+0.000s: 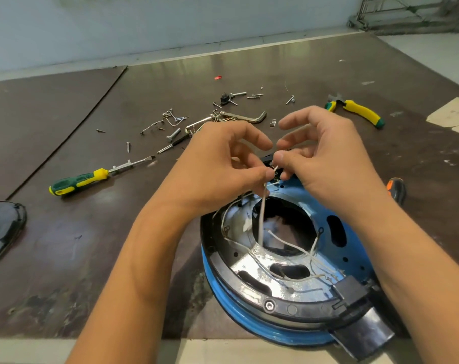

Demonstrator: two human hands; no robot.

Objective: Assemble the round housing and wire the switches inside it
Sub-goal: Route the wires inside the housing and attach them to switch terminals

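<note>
Your left hand (218, 164) and right hand (325, 156) both pinch the end of a white wire (262, 216) above the round housing (262, 327), lower right of centre on the bench (91, 245). Inside its blue shell, thin white wires (296, 248) cross a shiny metal plate (252, 261).

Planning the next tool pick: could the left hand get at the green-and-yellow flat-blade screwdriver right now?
Probably yes, once freed: the green-and-yellow flat-blade screwdriver lies uncovered on the brown table left of the left hand, nothing between. But that hand pinches a thin white wire now.
</note>
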